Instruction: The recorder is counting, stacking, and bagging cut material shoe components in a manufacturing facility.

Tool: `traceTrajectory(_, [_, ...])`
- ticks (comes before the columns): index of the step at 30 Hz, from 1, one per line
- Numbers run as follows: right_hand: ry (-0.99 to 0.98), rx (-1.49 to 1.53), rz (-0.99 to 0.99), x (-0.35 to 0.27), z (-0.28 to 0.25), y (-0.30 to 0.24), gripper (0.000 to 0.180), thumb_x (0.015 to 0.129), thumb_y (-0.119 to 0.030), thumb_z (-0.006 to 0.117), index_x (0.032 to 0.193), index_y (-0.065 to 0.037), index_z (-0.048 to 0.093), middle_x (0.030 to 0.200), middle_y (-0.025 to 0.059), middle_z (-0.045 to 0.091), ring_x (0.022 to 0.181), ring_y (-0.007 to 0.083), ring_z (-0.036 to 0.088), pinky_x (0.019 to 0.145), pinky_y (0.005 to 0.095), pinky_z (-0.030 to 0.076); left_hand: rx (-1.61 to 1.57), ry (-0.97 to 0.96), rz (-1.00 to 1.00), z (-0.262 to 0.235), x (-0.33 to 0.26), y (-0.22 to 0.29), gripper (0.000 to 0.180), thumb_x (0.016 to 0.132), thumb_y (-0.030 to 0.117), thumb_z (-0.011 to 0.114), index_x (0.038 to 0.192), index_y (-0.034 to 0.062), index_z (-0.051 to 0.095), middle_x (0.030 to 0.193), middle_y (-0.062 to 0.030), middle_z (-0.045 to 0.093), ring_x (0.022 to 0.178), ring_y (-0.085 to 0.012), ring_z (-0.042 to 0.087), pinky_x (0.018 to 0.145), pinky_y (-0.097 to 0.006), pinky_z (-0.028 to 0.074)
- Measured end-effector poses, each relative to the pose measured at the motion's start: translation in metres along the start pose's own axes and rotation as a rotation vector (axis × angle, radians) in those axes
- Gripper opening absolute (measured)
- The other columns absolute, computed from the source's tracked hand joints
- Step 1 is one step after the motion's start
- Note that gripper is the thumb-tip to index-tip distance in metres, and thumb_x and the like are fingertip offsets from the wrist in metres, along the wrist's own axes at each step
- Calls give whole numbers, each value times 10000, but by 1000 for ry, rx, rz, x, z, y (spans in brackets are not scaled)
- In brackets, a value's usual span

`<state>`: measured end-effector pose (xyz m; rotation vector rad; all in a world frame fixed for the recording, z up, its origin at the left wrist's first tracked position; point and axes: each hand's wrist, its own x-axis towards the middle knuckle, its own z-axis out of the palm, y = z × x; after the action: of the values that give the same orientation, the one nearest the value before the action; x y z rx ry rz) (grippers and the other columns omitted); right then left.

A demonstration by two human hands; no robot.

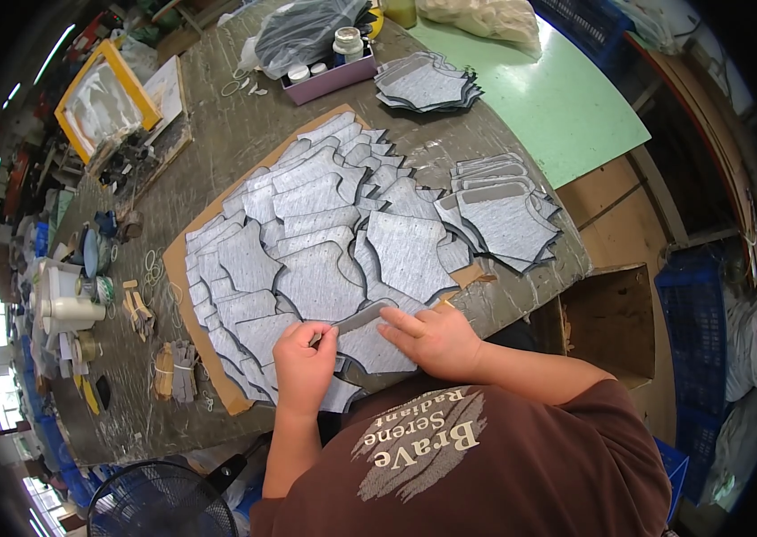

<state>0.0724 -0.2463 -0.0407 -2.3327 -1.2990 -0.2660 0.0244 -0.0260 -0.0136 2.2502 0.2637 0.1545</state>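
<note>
A dark grey strip [362,319] lies along the upper edge of a curved, light grey cut piece [376,349] at the near edge of the table. My left hand [303,365] pinches the strip's left end between thumb and fingertips. At the strip's other end, my right hand [439,342] rests with fingers stretched out over the piece, holding nothing that I can see. Beyond both hands, many overlapping grey pieces [320,277] cover a brown cardboard sheet [178,268]. To the right, a smaller stack [505,219] of such pieces shows dark strips along their edges.
Another stack of grey pieces [427,82] lies at the back beside a purple tray [332,77] of jars. Strip bundles [174,371] and rubber bands [153,268] are on the left. A black fan [162,501] stands at the lower left; a green board [566,98] is at the back right.
</note>
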Motion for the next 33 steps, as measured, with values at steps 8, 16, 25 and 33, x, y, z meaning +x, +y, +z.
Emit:
traceTrajectory(8, [152,531,387,8,-10,-3,376,761,17,601,1130,-49,567,996,150,610,751,313,630,635,368,512,-520,22,-88,-5,-7,14,71,791,-56,628,831,1,621,861,-94,627,565,-86,531,525,-201,454])
traceTrajectory(16, [330,519,719,16,-86,49,166,839,-13,557,965,-16,665,732,79,615,637,128,536,591,266,432,-497,80,-32,-10,1,21,143,827,-48,582,964,-8,589,875,-88,636,624,-72,509,530,-207,440])
traceTrajectory(25, [464,-48,659,4,-103,124,223,839,9,519,1030,-5,633,820,145,597,738,270,575,691,299,446,263,46,298,38,81,70,378,763,192,713,1041,-25,578,964,-187,606,869,-351,595,747,-388,476])
traceTrajectory(33, [685,1130,841,-11,-77,80,245,996,-162,373,946,1,549,582,-63,353,515,26,320,545,222,387,-194,-55,45,18,65,68,190,720,29,707,860,-25,591,750,-69,586,626,-119,499,584,-254,420])
